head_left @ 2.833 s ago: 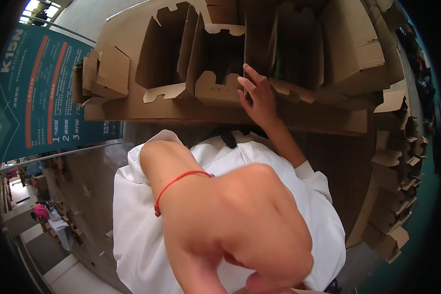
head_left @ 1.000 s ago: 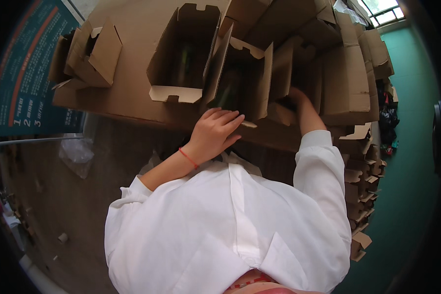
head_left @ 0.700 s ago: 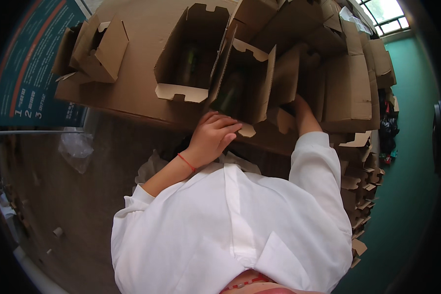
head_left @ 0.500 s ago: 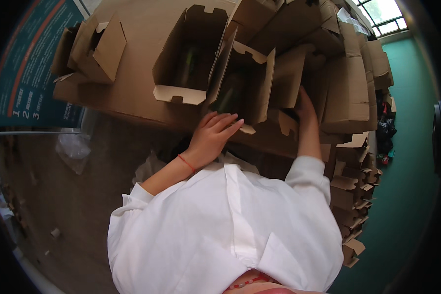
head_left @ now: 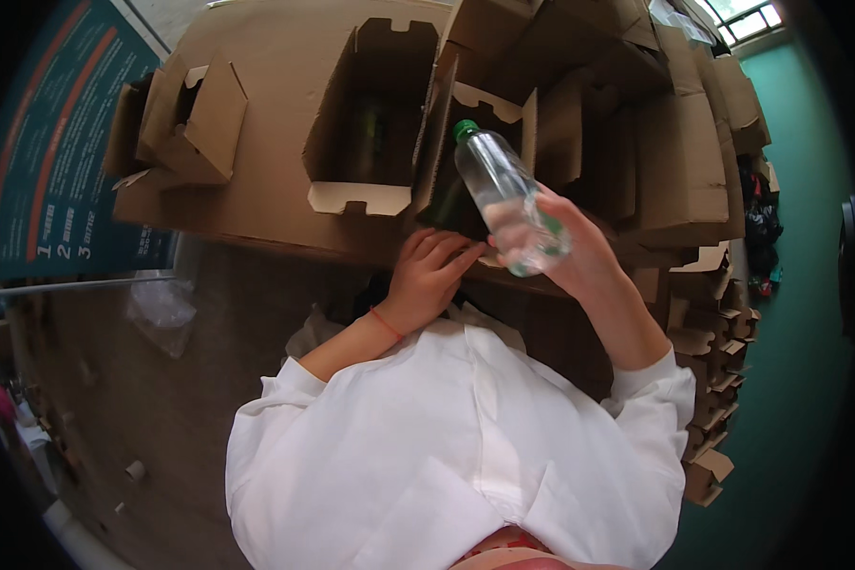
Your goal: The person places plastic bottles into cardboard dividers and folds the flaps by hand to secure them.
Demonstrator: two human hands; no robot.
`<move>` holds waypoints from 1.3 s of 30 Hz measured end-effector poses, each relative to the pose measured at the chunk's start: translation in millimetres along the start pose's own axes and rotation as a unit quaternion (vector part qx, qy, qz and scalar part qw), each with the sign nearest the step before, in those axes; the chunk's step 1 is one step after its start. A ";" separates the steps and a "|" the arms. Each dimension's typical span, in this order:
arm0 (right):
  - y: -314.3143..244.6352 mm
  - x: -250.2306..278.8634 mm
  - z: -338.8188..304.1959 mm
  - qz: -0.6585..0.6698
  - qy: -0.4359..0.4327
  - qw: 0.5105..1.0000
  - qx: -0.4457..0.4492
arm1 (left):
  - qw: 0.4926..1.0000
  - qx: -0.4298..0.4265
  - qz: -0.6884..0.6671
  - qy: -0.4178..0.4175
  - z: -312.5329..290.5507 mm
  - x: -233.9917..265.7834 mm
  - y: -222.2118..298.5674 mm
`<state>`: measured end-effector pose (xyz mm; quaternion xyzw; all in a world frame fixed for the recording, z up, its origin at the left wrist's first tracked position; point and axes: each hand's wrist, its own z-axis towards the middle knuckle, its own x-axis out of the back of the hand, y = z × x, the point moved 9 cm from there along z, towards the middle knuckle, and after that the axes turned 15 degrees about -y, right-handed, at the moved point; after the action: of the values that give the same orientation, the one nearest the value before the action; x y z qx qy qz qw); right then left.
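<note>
Brown cardboard is forming the broad work surface (head_left: 275, 114), which is stretching across the upper part of the view, while a dark teal board (head_left: 62, 161) with red stripes is standing off its left end. Below, a white shirt (head_left: 399, 427) is covering the person's torso. Several open boxes are sitting on the cardboard; the left box (head_left: 359, 199) is turning its pale flap toward the person, and the middle box (head_left: 485, 101) is standing just to its right. Before that middle box's opening, a clear bottle (head_left: 503, 185) is tilting, its top pointing away and leftward, its base toward the person. The right hand (head_left: 565, 237) is grasping it around its lower part, thumb and fingers on opposite sides. The left hand (head_left: 432, 275) is resting at the middle box's near edge, fingers lying side by side; whether they are pinching it cannot be told. The bottle is slanting just beyond and to the right of that hand. A green cap (head_left: 465, 130) is closing the bottle, and a thin red bracelet (head_left: 387, 323) is circling the left wrist.
</note>
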<state>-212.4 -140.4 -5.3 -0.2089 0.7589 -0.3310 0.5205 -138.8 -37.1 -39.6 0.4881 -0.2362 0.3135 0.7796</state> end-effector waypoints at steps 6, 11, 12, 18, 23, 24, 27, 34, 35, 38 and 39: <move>28.7 46.4 73.7 -0.149 0.191 0.966 -0.096 | 1.000 0.002 0.002 0.018 -3.0 1.4 1.5; 39.3 79.8 105.9 -0.492 0.178 0.851 -0.048 | 1.000 -0.007 -0.003 0.016 -0.5 0.1 0.6; 32.2 66.2 106.7 -0.575 0.172 0.799 -0.046 | 1.000 -0.001 -0.008 0.016 0.0 0.2 -2.7; -57.3 -3.5 25.0 -0.796 0.250 0.518 0.190 | 0.998 -0.011 -0.013 0.065 1.1 35.5 -1.6; -24.7 108.1 14.8 -0.337 0.286 0.896 0.045 | 0.986 0.072 0.040 0.142 26.0 89.3 -23.1; -9.3 113.3 19.0 -0.262 0.262 0.929 0.000 | 0.983 0.101 0.063 0.137 34.0 91.4 -32.7; 7.8 118.1 17.8 -0.155 0.279 0.947 -0.038 | 0.972 0.232 0.040 -0.017 39.6 58.0 -75.5; -9.0 142.1 31.5 -0.132 0.271 0.953 -0.024 | 0.962 0.233 0.144 -0.004 49.1 62.0 -81.4; -9.3 146.3 37.8 -0.130 0.268 0.955 -0.016 | 0.958 0.237 0.162 -0.006 50.3 63.7 -85.4; -10.7 137.4 59.6 -0.107 0.271 0.956 -0.006 | 0.950 0.256 0.181 0.008 53.2 78.2 -102.1; -8.9 137.2 71.3 -0.095 0.261 0.961 0.002 | 0.947 0.270 0.174 0.012 54.9 86.2 -107.9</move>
<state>-197.3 -257.6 -105.3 -0.1851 0.8445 -0.4232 0.2710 -4.9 -99.9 -24.9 0.6279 -0.2151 0.5023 0.5543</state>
